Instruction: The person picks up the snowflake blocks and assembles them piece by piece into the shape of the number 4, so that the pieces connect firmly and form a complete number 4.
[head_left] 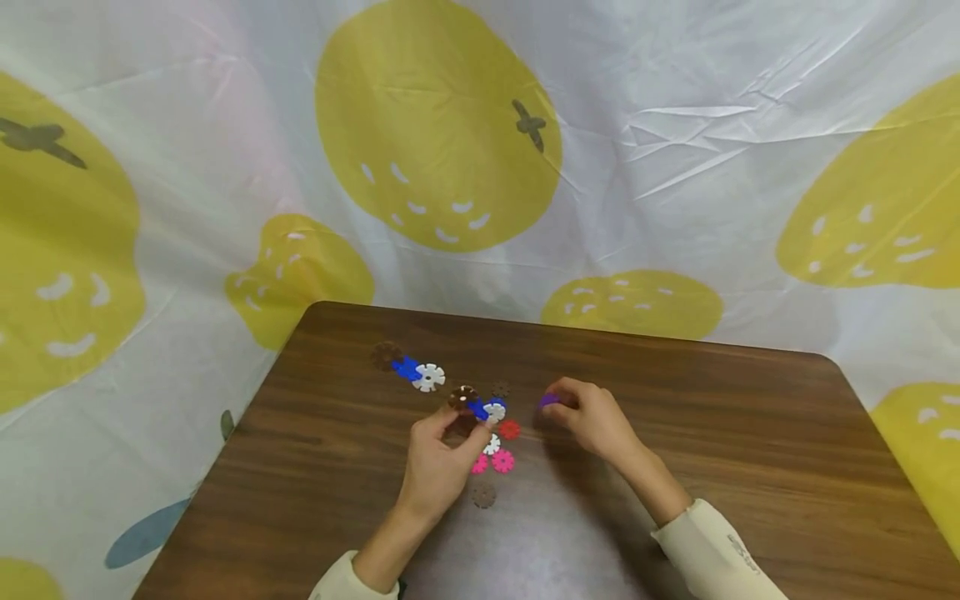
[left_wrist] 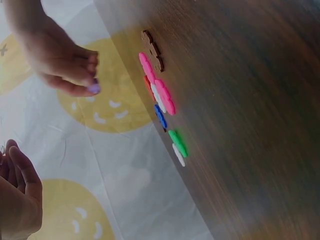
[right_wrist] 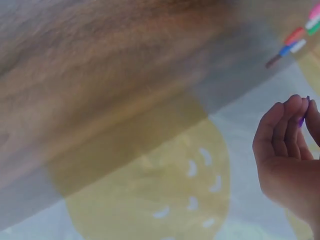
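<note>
My left hand (head_left: 442, 462) pinches a short chain of notched plastic discs: a brown disc (head_left: 463, 397), a blue disc (head_left: 477, 409) and a white disc (head_left: 494, 412), apparently joined. To its right, my right hand (head_left: 600, 417) holds a purple disc (head_left: 550, 401) between thumb and fingers, above the table. The purple disc (right_wrist: 301, 121) is mostly covered by fingers in the right wrist view. Beneath and beside the left hand lie loose discs, among them a red disc (head_left: 510, 429), a pink disc (head_left: 503, 461) and a brown disc (head_left: 483, 496). A green disc (left_wrist: 178, 143) shows in the left wrist view.
Farther back on the left of the wooden table (head_left: 712, 433) lies another row, with a brown disc (head_left: 387, 356), a blue disc (head_left: 407, 368) and a white disc (head_left: 429, 377). Behind the table hangs a pale curtain (head_left: 637, 167) printed with yellow fruit.
</note>
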